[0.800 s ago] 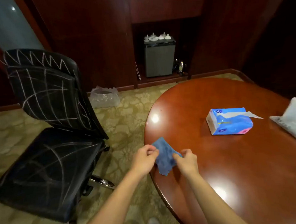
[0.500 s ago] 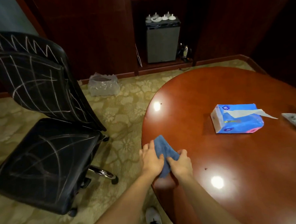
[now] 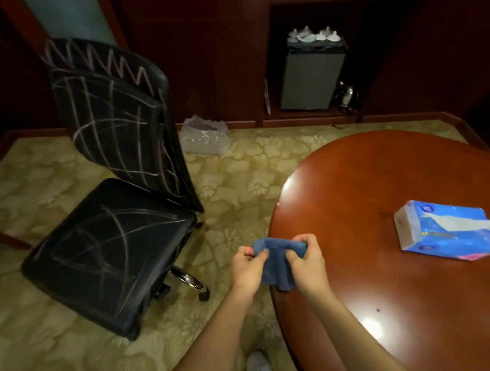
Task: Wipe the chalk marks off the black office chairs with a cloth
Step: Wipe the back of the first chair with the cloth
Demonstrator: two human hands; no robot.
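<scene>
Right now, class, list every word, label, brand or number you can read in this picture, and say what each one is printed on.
No text here can be read.
Tissue pack on the round table: small round logos and a line of print, too blurred to read.
Black office chair: chalk zigzags and crossed lines only, no letters or numbers.
Blue cloth: no label shows.

The black leather office chair scrawled with chalk lines (image 3: pixel 115 199) stands on the patterned carpet (image 3: pixel 47 355), left of the round polished wooden surface (image 3: pixel 388 291). Between them, at the surface's near-left edge, the left hand (image 3: pixel 250 266) and right hand (image 3: pixel 306 263) hold the blue cloth (image 3: pixel 274 258). A blue plastic tissue pack (image 3: pixel 447 237) lies on the surface to the right. Behind the chair a clear plastic bag (image 3: pixel 205 139) sits by the wall; a grey box-shaped cabinet (image 3: pixel 312 78) stands farther right.
</scene>
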